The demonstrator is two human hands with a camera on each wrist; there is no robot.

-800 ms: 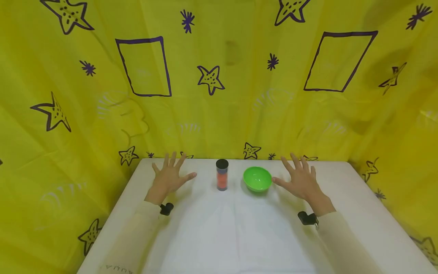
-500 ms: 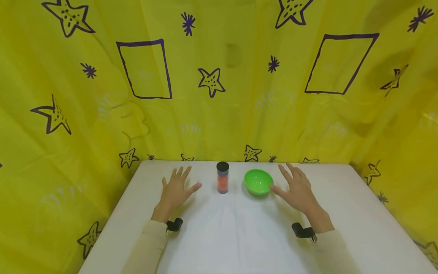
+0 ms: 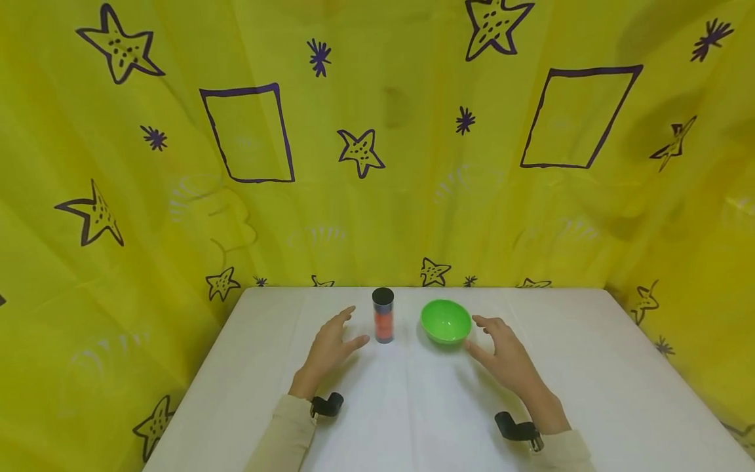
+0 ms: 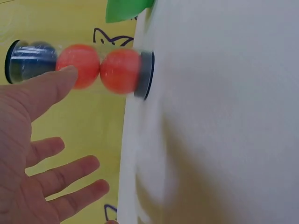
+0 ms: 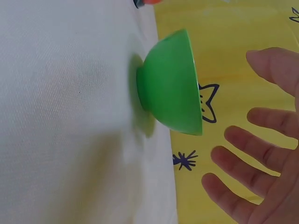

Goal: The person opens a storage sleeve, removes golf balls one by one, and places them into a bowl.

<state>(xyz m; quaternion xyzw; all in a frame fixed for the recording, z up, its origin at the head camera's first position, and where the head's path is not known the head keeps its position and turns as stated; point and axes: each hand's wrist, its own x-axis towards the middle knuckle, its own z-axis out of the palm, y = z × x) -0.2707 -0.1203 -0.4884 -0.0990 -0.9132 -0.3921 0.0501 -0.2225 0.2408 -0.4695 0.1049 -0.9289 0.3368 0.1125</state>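
A clear tube (image 3: pixel 383 316) with a black lid stands upright on the table; the left wrist view shows two orange balls (image 4: pixel 78 66) and a dark blue ball (image 4: pixel 39 60) inside. My left hand (image 3: pixel 328 349) is just left of it, thumb spread from the fingers, holding nothing. To the tube's right sits a green bowl (image 3: pixel 445 322), upright, its inside bare. My right hand (image 3: pixel 506 354) hovers at the bowl's right side, thumb and fingertips near the rim. In the right wrist view its fingers (image 5: pixel 252 154) are spread, apart from the bowl (image 5: pixel 173 84).
Everything stands on a white-covered table (image 3: pixel 377 413). A yellow curtain (image 3: pixel 366 216) with drawn stars and frames hangs behind the table and along both sides. Each wrist wears a small black camera mount (image 3: pixel 328 404).
Both hands have come lower and inward. The left has moved right toward the tube, and the right has drawn beside the bowl with less spread fingers. Tube and bowl stay put.
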